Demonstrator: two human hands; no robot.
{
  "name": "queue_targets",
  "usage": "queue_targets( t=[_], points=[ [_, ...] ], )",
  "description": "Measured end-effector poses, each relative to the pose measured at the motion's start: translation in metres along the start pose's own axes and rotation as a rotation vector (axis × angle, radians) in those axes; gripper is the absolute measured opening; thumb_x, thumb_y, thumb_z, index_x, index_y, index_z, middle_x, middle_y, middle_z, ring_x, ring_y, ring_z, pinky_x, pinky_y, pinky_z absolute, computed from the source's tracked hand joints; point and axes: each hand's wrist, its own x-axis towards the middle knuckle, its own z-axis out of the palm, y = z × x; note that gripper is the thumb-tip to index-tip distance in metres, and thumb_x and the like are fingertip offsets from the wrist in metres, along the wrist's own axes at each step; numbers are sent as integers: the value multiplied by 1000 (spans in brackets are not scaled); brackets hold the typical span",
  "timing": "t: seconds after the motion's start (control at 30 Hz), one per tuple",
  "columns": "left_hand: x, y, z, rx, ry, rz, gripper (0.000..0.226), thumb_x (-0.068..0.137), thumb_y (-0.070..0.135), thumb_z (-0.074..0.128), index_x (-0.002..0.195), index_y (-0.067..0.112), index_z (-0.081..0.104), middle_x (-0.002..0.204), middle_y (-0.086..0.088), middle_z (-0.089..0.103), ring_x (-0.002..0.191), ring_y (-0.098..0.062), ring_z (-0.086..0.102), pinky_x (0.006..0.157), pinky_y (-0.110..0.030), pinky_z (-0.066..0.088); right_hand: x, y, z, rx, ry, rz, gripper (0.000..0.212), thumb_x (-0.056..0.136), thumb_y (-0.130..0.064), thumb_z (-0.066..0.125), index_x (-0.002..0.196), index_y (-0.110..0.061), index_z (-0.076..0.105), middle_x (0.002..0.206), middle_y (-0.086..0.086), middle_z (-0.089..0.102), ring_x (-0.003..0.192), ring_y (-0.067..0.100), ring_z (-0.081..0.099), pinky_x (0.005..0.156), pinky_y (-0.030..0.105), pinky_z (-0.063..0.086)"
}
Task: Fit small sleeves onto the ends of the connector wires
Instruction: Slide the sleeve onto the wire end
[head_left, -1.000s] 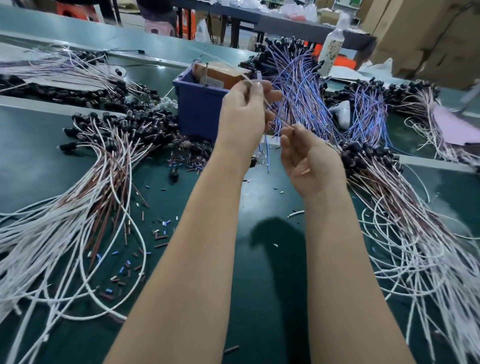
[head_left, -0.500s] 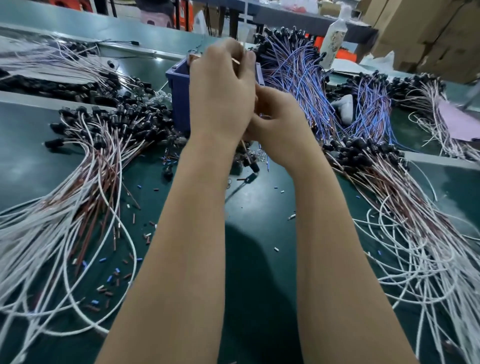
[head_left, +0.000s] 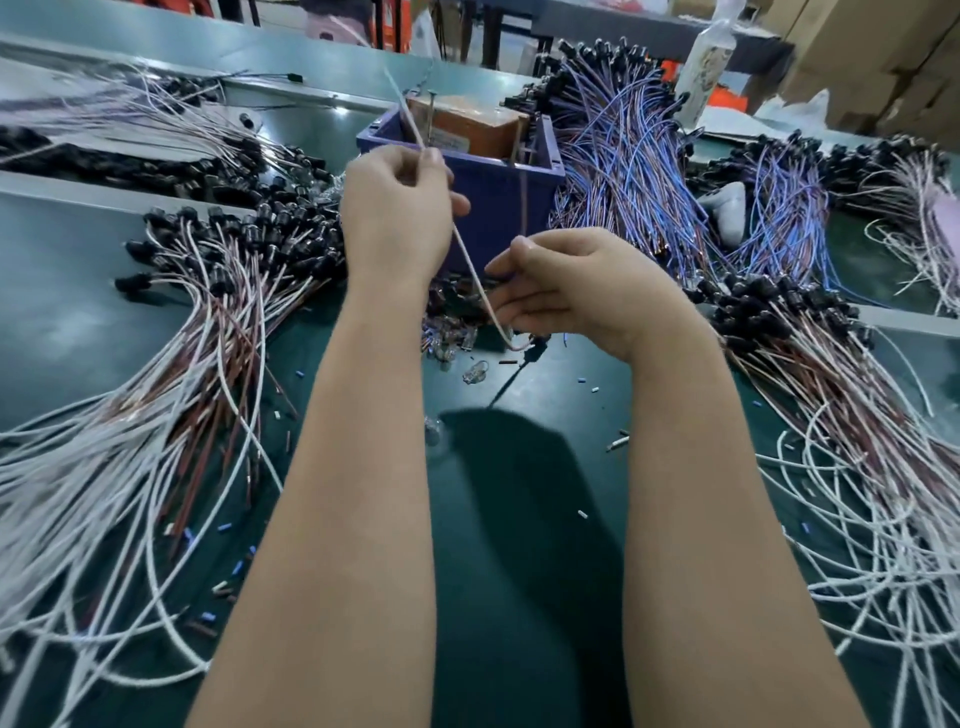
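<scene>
My left hand (head_left: 397, 213) pinches a thin pale connector wire (head_left: 470, 265) between thumb and fingers, its free end sticking up past the blue bin. The wire runs down and right to a curve near my right hand (head_left: 569, 288), whose fingers are loosely curled beside the wire; whether they hold a sleeve is hidden. A black connector (head_left: 535, 353) hangs at the wire's low end. Small loose sleeves (head_left: 236, 569) in blue, brown and white lie scattered on the green table.
A blue bin (head_left: 498, 187) with a brown box inside stands just behind my hands. Bundles of white and brown wires (head_left: 171, 395) lie at left, another bundle (head_left: 852, 415) at right, blue wires (head_left: 628, 171) behind. A white bottle (head_left: 704, 67) stands far right.
My hands have come apart from the tight clasp of half a second ago. The right hand dropped lower and to the right, and the wire now stretches between them.
</scene>
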Motion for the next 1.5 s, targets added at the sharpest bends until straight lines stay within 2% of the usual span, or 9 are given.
queue_targets(
  t=[0.17, 0.37, 0.63, 0.87, 0.97, 1.03, 1.13, 1.2, 1.5],
  points=[
    [1, 5, -13, 132, -184, -106, 31, 95, 15, 44, 67, 17, 57, 34, 9, 50, 29, -1, 37, 38, -12, 31, 6, -4, -2, 297, 265, -16, 33, 104, -19, 37, 78, -6, 54, 68, 10, 68, 58, 15, 69, 56, 23, 56],
    [-8, 19, -17, 188, -495, -190, 29, 91, 16, 38, 68, 13, 54, 42, 3, 60, 29, -3, 42, 36, -7, 32, 3, -4, -2, 695, 81, -129, 36, 103, -23, 36, 73, -11, 52, 66, 4, 69, 61, 14, 67, 60, 22, 55],
    [-14, 5, -9, 355, -716, -201, 20, 93, 4, 45, 80, 2, 62, 62, -4, 72, 44, -3, 57, 41, -13, 44, 11, 7, 10, 191, 274, 47, 32, 104, -20, 32, 89, -8, 57, 63, 5, 57, 49, 12, 54, 48, 17, 47],
    [-21, 5, -3, 480, -952, -246, 14, 92, 0, 47, 82, 2, 57, 65, -8, 70, 48, -6, 63, 45, -15, 50, 13, 12, 13, 1, 126, -28, 31, 102, -21, 40, 91, -8, 66, 71, 7, 58, 57, 18, 53, 58, 27, 47],
    [-20, 5, -4, 470, -874, -254, 20, 96, 8, 45, 85, 0, 61, 57, -5, 68, 44, -6, 62, 40, -14, 47, 14, 13, 14, -79, 131, -52, 35, 101, -19, 42, 75, -14, 64, 67, 5, 58, 57, 18, 51, 62, 33, 45],
    [-12, 1, -5, 434, -683, -265, 28, 99, 17, 41, 93, -2, 62, 62, -9, 69, 43, -9, 61, 39, -15, 46, 15, 13, 15, -97, 138, -51, 36, 101, -19, 42, 72, -14, 62, 66, 4, 58, 58, 16, 51, 64, 30, 45],
    [2, -10, -5, 446, -362, -151, 34, 99, 20, 37, 101, -3, 62, 88, -15, 71, 75, -25, 68, 67, -27, 56, 15, 13, 17, -111, 89, -58, 35, 102, -18, 41, 73, -11, 60, 65, 3, 57, 57, 13, 51, 59, 22, 45],
    [5, -15, -2, 405, -280, -72, 33, 98, 20, 39, 94, 0, 64, 92, -12, 71, 86, -27, 64, 84, -36, 53, 15, 12, 18, -114, 40, -65, 32, 101, -18, 42, 77, -8, 60, 67, 4, 56, 58, 13, 51, 56, 18, 46],
    [3, -23, 7, 145, -160, -37, 22, 97, 14, 45, 83, 12, 63, 68, 5, 64, 59, -7, 55, 77, -28, 50, 13, 10, 20, -5, -20, 21, 28, 103, -24, 38, 101, -6, 60, 80, 14, 64, 64, 19, 62, 56, 19, 53]
  ],
)
